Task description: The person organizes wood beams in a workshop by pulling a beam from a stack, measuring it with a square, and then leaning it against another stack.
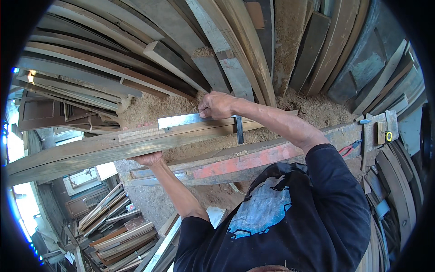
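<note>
A long wooden beam (90,154) runs from the far left toward the middle, held up off the bench. My left hand (148,158) grips it from below; its palm shows at the near side and fingertips at the far side. Along the beam's upper face lies the bright metal blade of a try square (181,120), whose dark stock points toward me near the beam's right part. My right hand (217,105) is closed on the blade, fingers curled at its far edge. A paler rectangular patch (138,133) shows on the beam left of the blade.
Under the beam stands a narrow wooden bench (244,163) with worn red paint. Red-handled pliers (350,148) and a yellow tape measure (389,136) rest at its right end. Planks (104,50) lean beyond a sawdust heap (317,111). More timber offcuts (122,240) are stacked at lower left.
</note>
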{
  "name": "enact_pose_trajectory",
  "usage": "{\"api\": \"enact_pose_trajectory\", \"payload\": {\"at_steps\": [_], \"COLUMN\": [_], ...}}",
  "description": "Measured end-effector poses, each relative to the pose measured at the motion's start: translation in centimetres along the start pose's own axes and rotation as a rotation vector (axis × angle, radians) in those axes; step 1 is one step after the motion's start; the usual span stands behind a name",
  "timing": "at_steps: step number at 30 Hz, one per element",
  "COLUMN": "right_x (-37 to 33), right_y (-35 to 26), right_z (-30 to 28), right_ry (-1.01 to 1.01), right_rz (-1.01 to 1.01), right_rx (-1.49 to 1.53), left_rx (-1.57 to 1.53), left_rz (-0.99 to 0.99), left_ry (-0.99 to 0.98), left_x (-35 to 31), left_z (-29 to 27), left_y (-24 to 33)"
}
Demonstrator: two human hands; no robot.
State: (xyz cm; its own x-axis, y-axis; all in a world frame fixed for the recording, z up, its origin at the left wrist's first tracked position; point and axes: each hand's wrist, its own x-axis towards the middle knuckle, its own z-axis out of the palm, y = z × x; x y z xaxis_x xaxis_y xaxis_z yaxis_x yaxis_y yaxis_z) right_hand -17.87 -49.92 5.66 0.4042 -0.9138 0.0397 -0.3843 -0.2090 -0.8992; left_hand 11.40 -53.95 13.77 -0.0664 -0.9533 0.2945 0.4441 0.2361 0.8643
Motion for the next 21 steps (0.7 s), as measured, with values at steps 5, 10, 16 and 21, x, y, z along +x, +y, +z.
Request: {"api": "enact_pose_trajectory", "payload": {"at_steps": [5, 10, 16, 21], "right_x": [1.1, 1.5, 1.5, 1.6], "right_y": [0.8, 0.9, 0.0, 0.2], "right_z": [1.2, 1.6, 1.9, 2.3], "right_ry": [0.022, -0.004, -0.019, -0.002], "right_rz": [-0.072, -0.056, -0.014, -0.007], "right_rx": [0.037, 0.081, 0.105, 0.084], "left_rx": [-0.156, -0.144, -0.181, -0.171], "left_rz": [-0.087, -0.052, -0.06, -0.05], "left_ry": [-0.087, -0.171, -0.232, -0.191], "left_x": [0.3, 0.7, 0.4, 0.3], "left_z": [-2.5, -3.6, -4.2, -4.1], "left_y": [0.0, -0.6, -0.4, -0.3]}}
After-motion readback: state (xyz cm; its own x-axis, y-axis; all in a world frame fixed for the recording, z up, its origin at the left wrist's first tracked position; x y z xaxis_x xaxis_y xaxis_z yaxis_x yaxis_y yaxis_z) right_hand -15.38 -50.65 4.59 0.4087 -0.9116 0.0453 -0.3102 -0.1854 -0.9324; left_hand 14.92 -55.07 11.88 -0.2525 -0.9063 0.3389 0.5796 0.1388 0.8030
